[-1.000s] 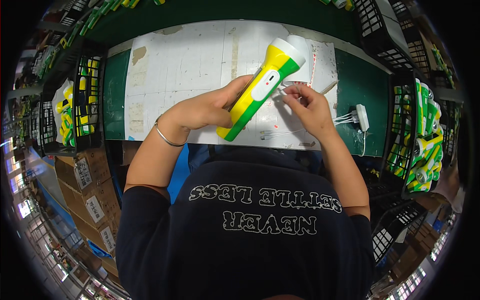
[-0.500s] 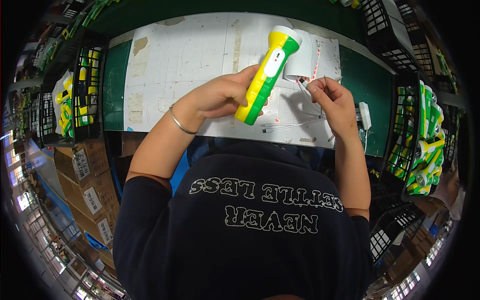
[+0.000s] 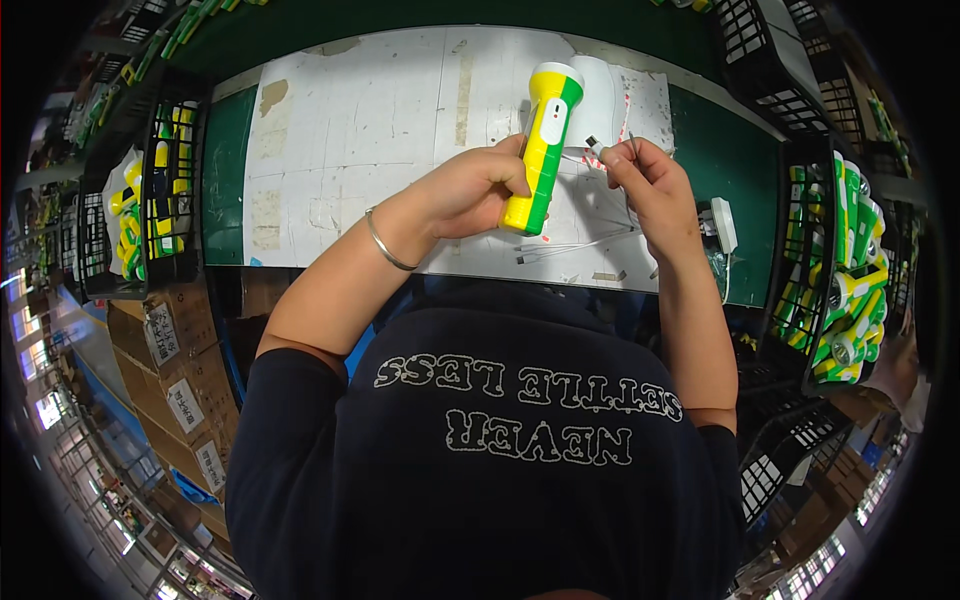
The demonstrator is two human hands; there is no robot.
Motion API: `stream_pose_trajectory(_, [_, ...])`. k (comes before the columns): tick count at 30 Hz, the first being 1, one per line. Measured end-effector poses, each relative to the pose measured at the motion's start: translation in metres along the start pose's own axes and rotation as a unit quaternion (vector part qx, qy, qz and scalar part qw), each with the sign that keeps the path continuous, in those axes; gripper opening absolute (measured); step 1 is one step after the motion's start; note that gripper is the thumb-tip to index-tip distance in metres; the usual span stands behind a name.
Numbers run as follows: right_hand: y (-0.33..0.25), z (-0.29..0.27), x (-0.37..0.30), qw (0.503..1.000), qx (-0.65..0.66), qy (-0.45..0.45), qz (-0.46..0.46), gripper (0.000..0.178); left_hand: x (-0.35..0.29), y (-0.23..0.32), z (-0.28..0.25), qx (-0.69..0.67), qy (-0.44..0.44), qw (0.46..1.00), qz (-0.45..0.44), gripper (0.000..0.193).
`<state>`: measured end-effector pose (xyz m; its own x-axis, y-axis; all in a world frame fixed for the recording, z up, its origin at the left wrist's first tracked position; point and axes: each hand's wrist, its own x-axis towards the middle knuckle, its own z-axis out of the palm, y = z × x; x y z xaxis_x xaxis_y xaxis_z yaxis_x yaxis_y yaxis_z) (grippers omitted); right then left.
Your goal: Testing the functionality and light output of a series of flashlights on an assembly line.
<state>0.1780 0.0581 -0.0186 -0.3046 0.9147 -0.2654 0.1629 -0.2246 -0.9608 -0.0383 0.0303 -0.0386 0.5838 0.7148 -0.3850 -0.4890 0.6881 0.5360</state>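
Observation:
A yellow and green flashlight point(image 3: 541, 160) is wrapped in the fingers of my left hand point(image 3: 482, 190), its wide white-rimmed head tilted up and away from me. On its side facing up is a white oval panel with a small slot and a red dot. My right hand point(image 3: 653, 190) pinches a USB cable point(image 3: 594, 146), its plug pointing toward the flashlight, a short gap apart. Several thin white cables point(image 3: 575, 247) lie on the table below my hands. Behind the flashlight's head stands a white curved piece point(image 3: 597, 95), partly hidden.
White sheeting point(image 3: 345, 140) covers the middle of the green table point(image 3: 716, 160). A white charger block point(image 3: 723, 226) sits at the right. Black crates of flashlights stand at the left point(image 3: 170, 190) and right point(image 3: 800, 290). Cardboard boxes point(image 3: 170, 370) are stacked at lower left.
The flashlight has turned more upright and shifted slightly right and lower at its head. My right hand has moved a little up and left, bringing the plug nearer the flashlight.

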Motion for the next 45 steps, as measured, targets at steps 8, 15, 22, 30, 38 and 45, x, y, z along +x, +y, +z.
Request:
stream_pose_trajectory(8, [0.003, 0.001, 0.002, 1.000, 0.025, -0.010, -0.003, 0.019, -0.003, -0.008, 0.016, 0.363, 0.064, 0.926, 0.085, 0.083])
stream_pose_trajectory(15, [0.010, 0.002, 0.004, 0.999, -0.022, 0.029, -0.041, 0.019, 0.003, -0.021, 0.008, 0.660, 0.144, 0.651, 0.346, 0.072])
stream_pose_trajectory(22, [0.010, 0.010, 0.001, 0.998, -0.017, 0.044, -0.040, 0.020, -0.003, -0.023, 0.013, 0.670, 0.205, 0.651, 0.292, 0.070])
stream_pose_trajectory(30, [0.026, 0.016, -0.001, 0.995, 0.042, 0.072, -0.046, 0.020, -0.002, -0.031, 0.012, 0.677, 0.201, 0.640, 0.303, 0.071])
stream_pose_trajectory(38, [0.026, 0.016, 0.002, 0.997, 0.042, 0.059, 0.007, 0.018, -0.002, -0.029, 0.014, 0.684, 0.215, 0.645, 0.264, 0.070])
stream_pose_trajectory(45, [0.034, 0.001, -0.010, 0.996, -0.070, -0.004, -0.059, 0.015, -0.024, 0.024, -0.016, 0.474, 0.187, 0.845, 0.160, 0.071])
